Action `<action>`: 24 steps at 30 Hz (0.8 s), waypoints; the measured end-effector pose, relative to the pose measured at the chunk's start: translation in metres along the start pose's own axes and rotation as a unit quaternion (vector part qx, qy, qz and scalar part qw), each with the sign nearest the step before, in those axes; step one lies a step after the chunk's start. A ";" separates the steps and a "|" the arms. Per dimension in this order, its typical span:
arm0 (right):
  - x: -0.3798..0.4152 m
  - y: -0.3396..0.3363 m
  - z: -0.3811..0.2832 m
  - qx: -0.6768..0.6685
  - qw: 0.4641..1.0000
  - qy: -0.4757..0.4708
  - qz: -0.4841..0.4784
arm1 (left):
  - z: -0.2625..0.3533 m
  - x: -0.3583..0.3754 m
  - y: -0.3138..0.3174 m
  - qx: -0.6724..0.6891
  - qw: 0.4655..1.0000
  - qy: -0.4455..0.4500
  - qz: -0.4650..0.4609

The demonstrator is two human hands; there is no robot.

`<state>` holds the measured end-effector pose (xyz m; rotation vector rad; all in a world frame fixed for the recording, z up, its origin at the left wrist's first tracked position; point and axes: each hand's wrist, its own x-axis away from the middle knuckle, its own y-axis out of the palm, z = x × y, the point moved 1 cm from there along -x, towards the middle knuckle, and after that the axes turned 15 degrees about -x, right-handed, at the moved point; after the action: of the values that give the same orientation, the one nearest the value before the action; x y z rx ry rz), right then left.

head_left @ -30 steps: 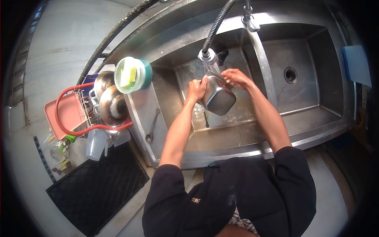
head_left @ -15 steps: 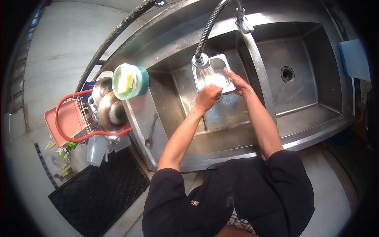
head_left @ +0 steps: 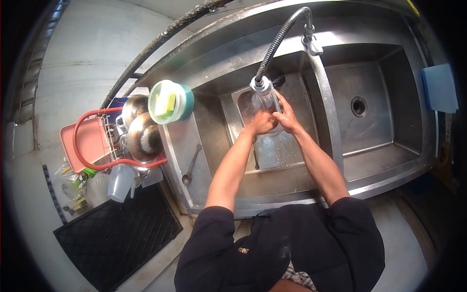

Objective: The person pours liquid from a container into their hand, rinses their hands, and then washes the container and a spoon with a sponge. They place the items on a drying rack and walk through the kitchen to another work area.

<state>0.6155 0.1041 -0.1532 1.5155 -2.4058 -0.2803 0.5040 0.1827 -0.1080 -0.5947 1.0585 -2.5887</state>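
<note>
In the left basin of the steel sink, water runs from the spray tap onto a metal container, now tilted with its rim on edge. My right hand grips the container's right side. My left hand is closed just left of it, under the stream; what it holds, if anything, is hidden. A thin dark utensil lies on the basin floor below my left hand.
On the left ledge are a spoon and a clear tub with a yellow-green sponge. Further left stands a rack with metal pots, a pink tray and a plastic jug. A divider separates the right basin.
The container has turned from facing up to standing on edge in my right hand. My left hand has moved off its front edge. The whole view has shifted slightly.
</note>
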 end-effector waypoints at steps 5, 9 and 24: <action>-0.004 -0.009 0.010 -0.242 0.960 0.086 0.108 | 0.000 -0.001 -0.002 -0.042 0.998 -0.015 -0.048; 0.000 -0.012 0.007 -0.183 0.959 0.140 0.163 | 0.018 -0.014 -0.026 0.204 0.956 -0.105 0.180; -0.002 -0.007 -0.020 -0.285 0.928 0.214 0.111 | 0.025 0.042 -0.035 -0.327 0.912 0.138 0.205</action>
<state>0.6291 0.1021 -0.1370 0.9181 -1.8951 -0.4896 0.4752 0.1749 -0.0559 -0.0973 1.9329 -1.9540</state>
